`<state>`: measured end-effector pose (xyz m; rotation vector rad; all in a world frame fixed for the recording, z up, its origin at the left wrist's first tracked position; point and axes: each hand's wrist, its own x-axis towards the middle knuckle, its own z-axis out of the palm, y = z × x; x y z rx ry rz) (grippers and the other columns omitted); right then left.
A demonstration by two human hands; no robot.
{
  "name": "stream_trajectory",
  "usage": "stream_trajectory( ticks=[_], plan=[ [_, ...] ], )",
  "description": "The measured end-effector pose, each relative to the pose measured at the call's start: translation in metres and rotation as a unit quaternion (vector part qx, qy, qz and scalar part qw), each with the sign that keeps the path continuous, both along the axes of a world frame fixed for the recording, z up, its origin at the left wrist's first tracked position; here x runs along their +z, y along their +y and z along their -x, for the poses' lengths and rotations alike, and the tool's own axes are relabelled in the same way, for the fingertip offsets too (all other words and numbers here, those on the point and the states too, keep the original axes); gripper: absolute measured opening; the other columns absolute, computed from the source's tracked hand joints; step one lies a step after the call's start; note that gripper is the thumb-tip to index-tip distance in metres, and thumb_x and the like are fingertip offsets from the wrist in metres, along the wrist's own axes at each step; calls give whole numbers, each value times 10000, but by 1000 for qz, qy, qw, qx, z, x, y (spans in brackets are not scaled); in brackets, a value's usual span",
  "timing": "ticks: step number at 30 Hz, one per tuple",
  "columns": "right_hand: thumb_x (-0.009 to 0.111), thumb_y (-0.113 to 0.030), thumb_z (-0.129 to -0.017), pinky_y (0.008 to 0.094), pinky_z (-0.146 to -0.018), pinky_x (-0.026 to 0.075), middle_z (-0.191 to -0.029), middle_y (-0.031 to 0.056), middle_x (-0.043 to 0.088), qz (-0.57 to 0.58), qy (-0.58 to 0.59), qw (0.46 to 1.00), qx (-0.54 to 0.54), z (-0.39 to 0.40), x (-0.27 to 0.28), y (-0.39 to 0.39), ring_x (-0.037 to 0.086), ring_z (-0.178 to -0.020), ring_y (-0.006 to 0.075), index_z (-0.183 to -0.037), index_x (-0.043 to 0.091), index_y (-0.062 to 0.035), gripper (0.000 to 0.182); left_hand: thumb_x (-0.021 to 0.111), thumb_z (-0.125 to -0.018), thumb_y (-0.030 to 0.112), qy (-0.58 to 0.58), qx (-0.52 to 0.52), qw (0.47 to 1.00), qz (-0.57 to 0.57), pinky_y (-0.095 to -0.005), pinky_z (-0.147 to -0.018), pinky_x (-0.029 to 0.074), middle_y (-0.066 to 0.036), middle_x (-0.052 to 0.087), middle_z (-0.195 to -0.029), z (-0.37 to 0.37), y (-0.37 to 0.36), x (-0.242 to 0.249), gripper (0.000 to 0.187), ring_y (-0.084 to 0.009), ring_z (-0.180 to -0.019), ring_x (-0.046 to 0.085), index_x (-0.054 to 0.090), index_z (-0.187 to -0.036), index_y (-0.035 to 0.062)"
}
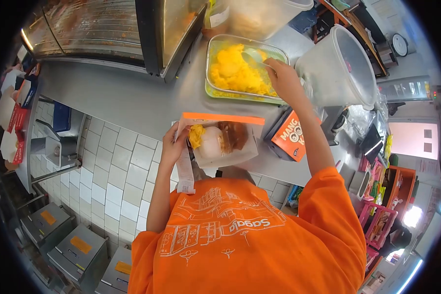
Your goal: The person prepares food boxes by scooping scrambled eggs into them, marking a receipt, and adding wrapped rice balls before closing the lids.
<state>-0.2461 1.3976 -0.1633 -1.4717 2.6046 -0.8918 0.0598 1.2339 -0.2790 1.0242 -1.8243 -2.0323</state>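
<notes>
My left hand is closed on the left end of an open paper food box with an orange rim. A long paper receipt hangs down by the same hand. Inside the box lie a white mound of rice, crumbly yellow food at the left and brown saucy food at the right. My right hand grips a pale spoon, its bowl over bright yellow crumbly food in a wire mesh basket. A green tray shows under the basket.
A closed orange and dark box stands right of the food box. Behind it is a large translucent tub, with another clear container at the back. A glass display case fills the back left of the steel counter.
</notes>
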Motion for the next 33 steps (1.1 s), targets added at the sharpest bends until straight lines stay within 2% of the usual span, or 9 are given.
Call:
stream_trajectory(
  ticks=[1, 8, 10, 16, 19, 21, 25, 30, 33],
  plan=[
    [520, -142, -904, 433, -632, 475, -811, 185, 618, -1, 73, 997, 29, 1, -2, -6, 597, -701, 378, -1021, 593, -40, 171, 574, -927, 202, -1, 4, 1000, 1, -252, -785, 441, -44, 643, -939, -1, 0, 0, 241, -105, -869, 549, 627, -1085, 29],
    [516, -92, -848, 462, -678, 489, -825, 207, 621, -234, 139, 956, 114, -24, -18, -64, 620, -791, 374, -986, 580, -29, 165, 574, -915, 192, -16, 11, 999, -36, -259, -779, 443, -41, 637, -929, 1, 1, 2, 231, -114, -859, 553, 626, -1070, 29],
    [510, -85, -832, 474, -659, 491, -785, 201, 613, -214, 147, 951, 171, -29, -25, -60, 631, -771, 366, -959, 553, -35, 143, 577, -912, 195, -8, 11, 999, -38, -260, -780, 442, -43, 637, -929, -1, -4, 1, 234, -115, -860, 554, 627, -1069, 30],
    [528, -119, -863, 449, -689, 479, -821, 216, 631, -210, 14, 963, 166, -26, -25, -51, 640, -804, 342, -978, 602, -22, 168, 574, -918, 195, 15, 16, 1000, 7, -258, -751, 451, -39, 632, -895, 2, 1, 4, 207, -121, -811, 554, 616, -1024, 23],
    [550, -146, -880, 404, -693, 472, -831, 204, 639, -99, -105, 979, 142, -6, -40, -50, 631, -776, 331, -998, 633, -12, 196, 572, -920, 196, 14, -4, 1000, 15, -260, -753, 456, -50, 639, -894, -1, 0, 5, 209, -119, -818, 561, 616, -1027, 22],
    [572, -156, -882, 403, -612, 455, -719, 190, 623, -70, -234, 967, 71, -1, -45, -44, 593, -650, 347, -971, 641, -27, 171, 571, -920, 196, 13, 2, 1000, 22, -259, -751, 457, -53, 642, -895, -1, 1, 7, 209, -118, -820, 565, 616, -1026, 21],
    [575, -147, -881, 392, -611, 448, -730, 177, 620, -56, -239, 969, 32, -9, -39, -34, 569, -633, 345, -962, 637, -37, 150, 572, -921, 195, 21, 3, 999, 43, -252, -745, 459, -54, 647, -907, -1, 1, 2, 207, -115, -823, 574, 618, -1024, 22],
    [525, -154, -902, 441, -656, 459, -773, 164, 627, -27, 5, 990, 135, -28, -20, -39, 598, -738, 364, -958, 606, -45, 147, 574, -920, 192, 28, 5, 1000, 13, -254, -751, 456, -38, 646, -905, 0, 2, 3, 193, -109, -827, 568, 622, -1015, 31],
    [511, -151, -901, 467, -672, 460, -798, 178, 627, -55, 4, 988, 141, -30, -19, -43, 601, -778, 376, -968, 592, -49, 146, 579, -920, 198, 26, 7, 999, 28, -249, -746, 451, -26, 639, -893, -1, 3, 4, 180, -99, -818, 557, 621, -996, 41]
  ],
)
